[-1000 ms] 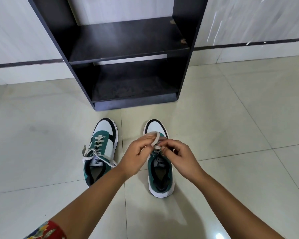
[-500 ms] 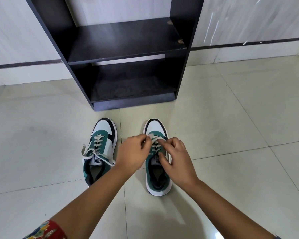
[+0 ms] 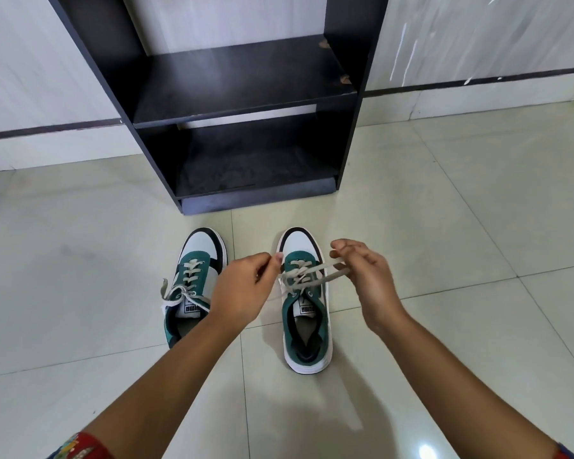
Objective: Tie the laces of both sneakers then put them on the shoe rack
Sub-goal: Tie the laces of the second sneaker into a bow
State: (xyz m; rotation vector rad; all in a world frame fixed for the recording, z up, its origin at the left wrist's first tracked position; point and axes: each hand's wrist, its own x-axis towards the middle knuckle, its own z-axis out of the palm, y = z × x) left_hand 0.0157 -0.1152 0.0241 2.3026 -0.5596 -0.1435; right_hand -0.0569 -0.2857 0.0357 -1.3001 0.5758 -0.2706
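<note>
Two green, white and black sneakers stand side by side on the tiled floor, toes toward the shoe rack (image 3: 246,104). The left sneaker (image 3: 193,279) has a tied bow lying over its tongue. Over the right sneaker (image 3: 307,323), my left hand (image 3: 246,289) pinches one end of its lace (image 3: 315,273) and my right hand (image 3: 368,276) holds the other end, pulled out to the right. The lace runs taut between both hands across the eyelets. My left forearm hides part of the left sneaker's heel.
The black shoe rack stands against the pale wall, with two bare shelves and a low front lip (image 3: 259,197) just beyond the sneakers' toes. Glossy cream floor tiles (image 3: 461,233) spread out on every side.
My hands were close together over the right sneaker's laces. They have drawn apart, the right hand moving out to the right, and the lace is stretched tight between them.
</note>
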